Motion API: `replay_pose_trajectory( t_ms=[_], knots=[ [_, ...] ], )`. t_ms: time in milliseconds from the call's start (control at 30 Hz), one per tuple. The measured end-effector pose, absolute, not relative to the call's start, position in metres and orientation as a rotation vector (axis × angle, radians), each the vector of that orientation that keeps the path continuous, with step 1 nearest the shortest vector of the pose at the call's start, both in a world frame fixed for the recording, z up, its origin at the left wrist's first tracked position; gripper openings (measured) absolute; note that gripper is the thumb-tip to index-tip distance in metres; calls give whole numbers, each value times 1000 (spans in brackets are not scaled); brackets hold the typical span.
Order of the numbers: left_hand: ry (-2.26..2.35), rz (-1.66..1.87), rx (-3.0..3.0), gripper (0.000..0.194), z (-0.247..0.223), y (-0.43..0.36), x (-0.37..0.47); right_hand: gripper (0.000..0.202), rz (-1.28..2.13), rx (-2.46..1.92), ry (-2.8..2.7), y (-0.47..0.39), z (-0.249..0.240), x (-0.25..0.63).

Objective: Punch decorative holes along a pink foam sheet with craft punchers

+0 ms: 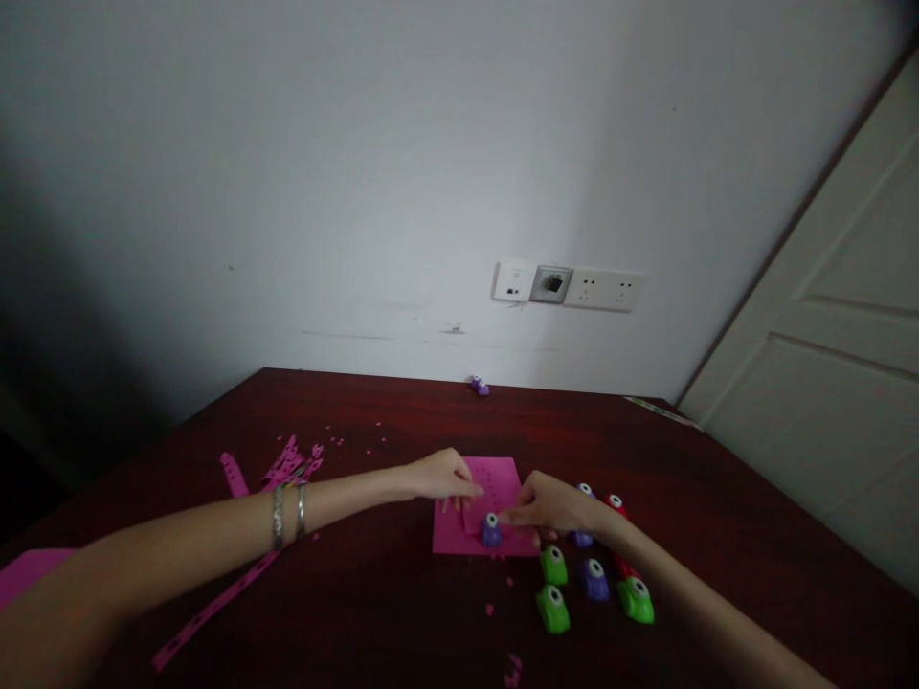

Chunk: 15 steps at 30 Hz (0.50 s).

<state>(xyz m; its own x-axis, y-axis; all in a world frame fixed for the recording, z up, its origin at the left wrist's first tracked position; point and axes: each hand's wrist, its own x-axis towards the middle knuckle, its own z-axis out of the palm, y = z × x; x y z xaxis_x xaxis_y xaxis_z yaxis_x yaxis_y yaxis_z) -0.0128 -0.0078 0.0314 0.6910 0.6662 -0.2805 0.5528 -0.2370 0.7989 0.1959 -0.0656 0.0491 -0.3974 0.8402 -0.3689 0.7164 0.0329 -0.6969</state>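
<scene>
Left forearm, two silver bracelets on wrist, is nearest camera. White wall behind, pale paneled door at right, dark red-brown table below. Large pink sheet lies flat on table, smaller punched sheet on top, rows of small holes. Long punched strip runs out below left forearm, pink scraps beyond it.

Left hand: fingers bent at smaller sheet's left side; can't tell if pinching or just resting. Right hand: fingers curled, tips right beside purple craft punch, which sits on the pink paper; can't tell if gripping anything.

Green punches, other purple punches and red punches cluster near right forearm. Tiny pink cutouts scattered on table.
</scene>
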Motion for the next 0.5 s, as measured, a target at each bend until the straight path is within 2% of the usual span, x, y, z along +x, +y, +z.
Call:
replay_pose_trajectory(
  t_ms=[133, 500],
  knots=[
    [827, -58, 1647, 32, 29, -11, -7, 45, 1409, -1569, -2082, -64, 50, 190],
    [788, -217, 1496, 44, 22, -8, 1, 40, 1468, -1555, -2025, -55, 26, 184]
  ],
)
